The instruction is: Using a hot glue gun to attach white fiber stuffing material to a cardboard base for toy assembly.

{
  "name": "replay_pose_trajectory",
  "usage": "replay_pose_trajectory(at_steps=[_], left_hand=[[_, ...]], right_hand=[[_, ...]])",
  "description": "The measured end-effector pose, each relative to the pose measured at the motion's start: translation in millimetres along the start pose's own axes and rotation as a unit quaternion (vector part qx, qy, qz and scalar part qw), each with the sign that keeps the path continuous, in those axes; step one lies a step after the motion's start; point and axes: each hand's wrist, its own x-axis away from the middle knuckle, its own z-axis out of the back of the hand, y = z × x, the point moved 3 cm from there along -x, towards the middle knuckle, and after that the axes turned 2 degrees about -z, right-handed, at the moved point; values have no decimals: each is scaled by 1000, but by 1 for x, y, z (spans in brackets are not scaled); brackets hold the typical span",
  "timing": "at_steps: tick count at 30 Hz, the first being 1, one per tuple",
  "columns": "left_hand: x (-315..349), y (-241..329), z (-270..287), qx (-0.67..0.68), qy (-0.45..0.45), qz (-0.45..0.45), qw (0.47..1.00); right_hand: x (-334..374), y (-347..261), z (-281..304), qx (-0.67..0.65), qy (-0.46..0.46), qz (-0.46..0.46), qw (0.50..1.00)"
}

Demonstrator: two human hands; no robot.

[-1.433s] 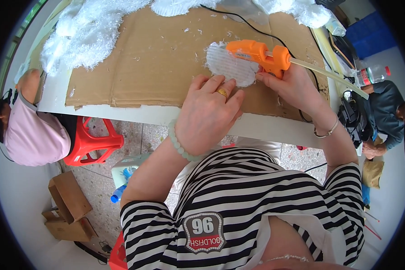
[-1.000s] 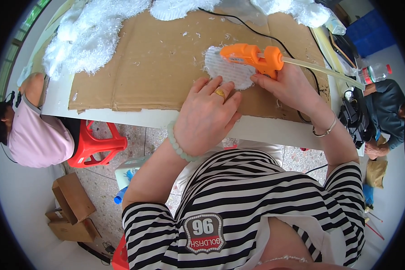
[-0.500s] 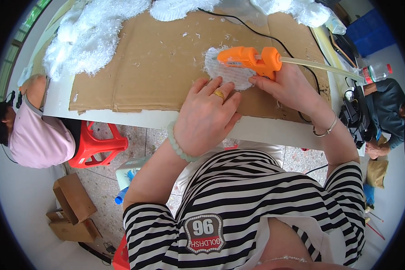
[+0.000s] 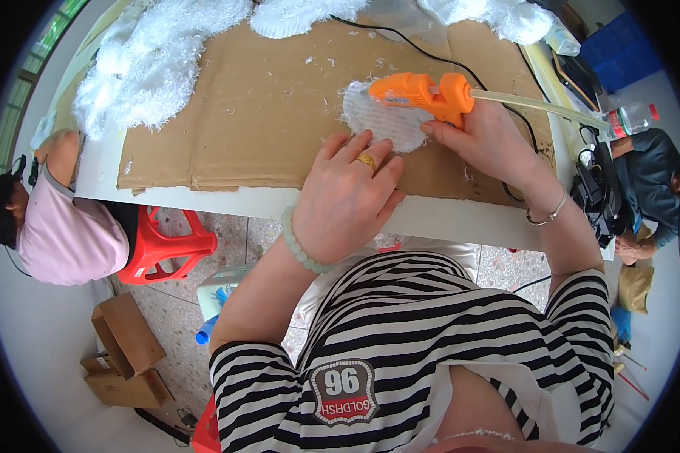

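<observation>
My right hand [image 4: 495,147] grips an orange hot glue gun [image 4: 408,90], with a long pale glue stick [image 4: 540,109] poking out of its back. The gun's nozzle end is over the far part of a white, roundish ribbed fabric piece [image 4: 378,121] lying on the cardboard. Whether the nozzle touches the fabric I cannot tell. At the near edge of that piece rests my left hand [image 4: 347,192], palm down with fingers apart, the fingertips at or just beside its rim. The thumb of my right hand is close to the piece's right edge.
Brown cardboard [image 4: 257,113] covers the white table. Fluffy white fabric [image 4: 147,64] is heaped far left, with more white pieces [image 4: 287,15] along the back. A black cord [image 4: 446,57] runs behind the gun. People sit left and right; a red stool [image 4: 166,249] stands left.
The glue gun has shifted slightly away from me and to the right across the fabric piece. My left hand has stayed nearly in place.
</observation>
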Motion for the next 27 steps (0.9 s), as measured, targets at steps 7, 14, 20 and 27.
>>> replay_pose_trajectory(at_steps=[7, 14, 20, 27], left_hand=[[-1, 1, 2, -11, -1, 2, 1000], [-2, -1, 1, 2, 8, -4, 1000], [-1, 0, 1, 3, 1, 11, 1000], [-2, 1, 1, -9, -8, 13, 1000]], right_hand=[[-1, 0, 0, -13, 17, 18, 1000], [-2, -2, -2, -44, -36, -13, 998], [0, -2, 0, -52, -58, 1, 997], [8, -5, 5, -102, -59, 18, 993]])
